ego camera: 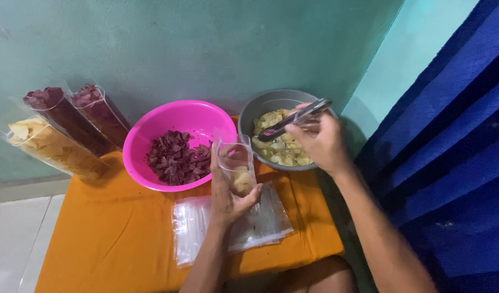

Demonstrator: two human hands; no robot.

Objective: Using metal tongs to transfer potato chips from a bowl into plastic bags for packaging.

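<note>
— What is the left hand (227,198) doing?

— It is holding a clear plastic bag (237,165) upright, with the fingers wrapping around its lower part. The bag mouth is standing open, and a few pale yellow chips are lying at its bottom. It is staying above the orange cloth (113,239), between the pink bowl (146,130) and the grey bowl (265,103).

— And the right hand (320,142)?

— It is closing around metal tongs (295,119), over the grey bowl. The tips are pointing down to the yellow chips (276,149) there; if they are pinching a chip, I cannot tell.

— What is lying around?

— Purple chips (176,160) are filling the pink bowl. A pile of empty flat plastic bags (260,225) is lying under the left hand. Three filled bags are leaning against the green wall (206,49): two with purple chips (78,116), one with yellow chips (51,144).
</note>
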